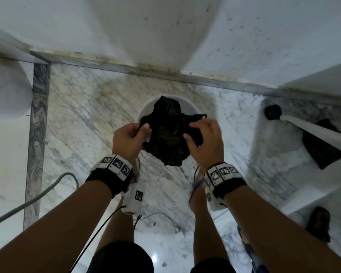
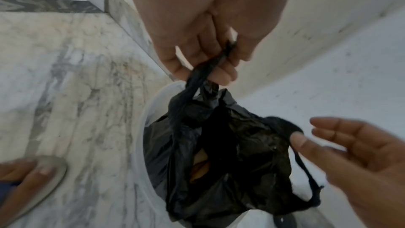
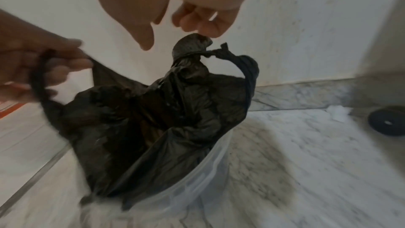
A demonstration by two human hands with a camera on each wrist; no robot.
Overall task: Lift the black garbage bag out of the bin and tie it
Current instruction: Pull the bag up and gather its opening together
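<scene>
Black garbage bag (image 1: 166,133) partly in bin (image 1: 146,109); left hand (image 1: 129,139) pinches handle at 9 o'clock, right hand (image 1: 204,141) loose-fingered, barely touching opposite handle; wrist views show knot.

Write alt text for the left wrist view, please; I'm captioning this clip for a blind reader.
The left hand grips one twisted handle of a black garbage bag that sits partly in a white bin. The right hand reaches in from the right, fingers spread, its thumb at the bag's other handle loop. A sandalled foot stands on the marble floor at lower left.
</scene>
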